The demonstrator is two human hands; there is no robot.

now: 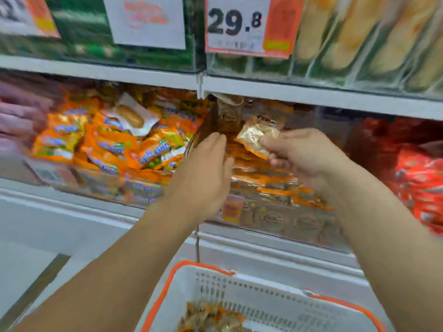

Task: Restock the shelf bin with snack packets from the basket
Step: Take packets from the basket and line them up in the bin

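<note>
Both hands were raised at the clear shelf bin [275, 212], above the white basket [239, 291].
Right hand [304, 154] pinched a snack packet [255, 137] over the bin's stacked packets; left hand [206, 173], fingers straight and together, lay just beside it at the divider. More packets lay in the basket.

The basket [239, 283] sits lowest, nearest the camera, with packets [211, 317] in it; above and behind it the shelf bin [275, 212] holds stacked packets; the left hand [203, 173] reaches over the bin's left end; the right hand [304, 152], to its right, pinches a snack packet [256, 137] above the bin; a price tag [237, 22] hangs on the shelf above.
</note>
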